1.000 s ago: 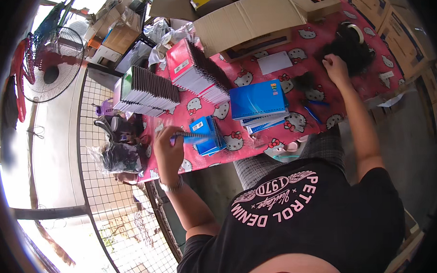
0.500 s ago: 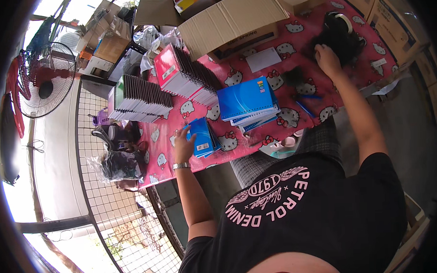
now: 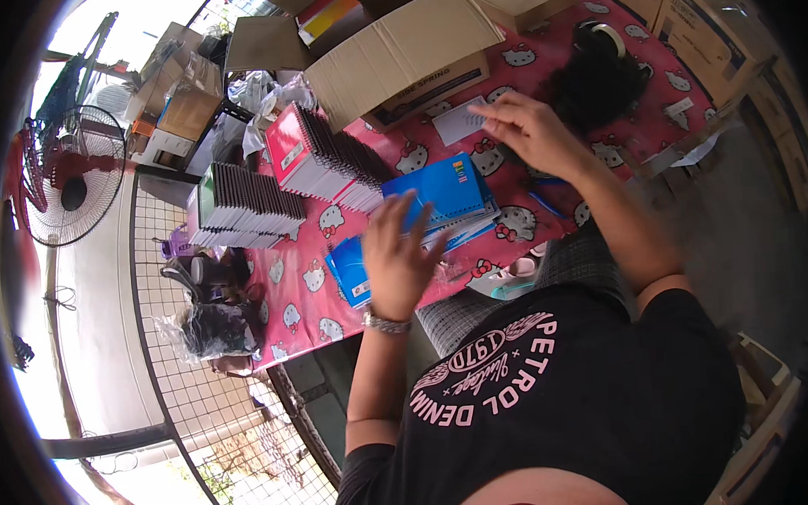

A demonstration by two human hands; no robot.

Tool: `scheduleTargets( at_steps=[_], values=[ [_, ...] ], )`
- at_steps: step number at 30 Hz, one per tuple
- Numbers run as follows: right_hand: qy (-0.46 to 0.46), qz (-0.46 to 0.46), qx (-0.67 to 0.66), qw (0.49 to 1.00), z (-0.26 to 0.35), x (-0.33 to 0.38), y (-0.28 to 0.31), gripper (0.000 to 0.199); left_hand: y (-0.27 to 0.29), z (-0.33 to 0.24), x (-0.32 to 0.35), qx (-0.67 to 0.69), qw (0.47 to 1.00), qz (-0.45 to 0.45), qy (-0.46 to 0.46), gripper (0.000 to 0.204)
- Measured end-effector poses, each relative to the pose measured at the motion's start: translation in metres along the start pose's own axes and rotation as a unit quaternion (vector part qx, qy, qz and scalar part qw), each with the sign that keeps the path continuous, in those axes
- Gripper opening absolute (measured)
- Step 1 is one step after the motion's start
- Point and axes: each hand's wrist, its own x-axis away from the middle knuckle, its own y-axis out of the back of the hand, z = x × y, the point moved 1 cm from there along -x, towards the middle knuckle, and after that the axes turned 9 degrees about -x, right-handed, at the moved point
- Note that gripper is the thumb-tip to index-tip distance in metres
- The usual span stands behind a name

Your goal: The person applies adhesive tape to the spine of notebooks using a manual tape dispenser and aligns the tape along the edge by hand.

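My left hand (image 3: 395,257), fingers spread and slightly blurred, is over a small stack of blue notebooks (image 3: 352,270) and partly covers it. Its fingertips overlap the near left side of a taller stack of larger blue spiral notebooks (image 3: 442,191); contact cannot be told. Beyond that stack, my right hand (image 3: 532,134) is raised over the table with fingers stretched to the left. I make out nothing in its fingers. Just past its fingertips lies a white sheet of paper (image 3: 453,126).
Tall stacks of red-covered (image 3: 286,150) and green-covered spiral notebooks (image 3: 208,199) stand at left on the pink patterned tablecloth (image 3: 286,319). Behind is an open cardboard box (image 3: 406,56). A black fuzzy bundle (image 3: 599,90) and a blue pen (image 3: 549,203) lie at right. A fan (image 3: 72,188) stands far left.
My left hand has moved right from the small blue notebooks toward the larger stack. My right hand has left the black bundle and come left toward the paper. The whole view has shifted slightly.
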Motion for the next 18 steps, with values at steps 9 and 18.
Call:
scheduleTargets(
  at_steps=[9, 18],
  values=[
    [0.026, 0.060, -0.070, 0.995, 0.041, 0.018, -0.003, 0.025, 0.007, 0.010, -0.041, 0.134, 0.972, 0.168, -0.090, 0.025],
    [0.063, 0.025, -0.087, 0.994, 0.056, 0.009, -0.011, 0.030, 0.016, 0.018, -0.066, 0.100, 0.990, 0.083, -0.048, 0.020]
  ],
)
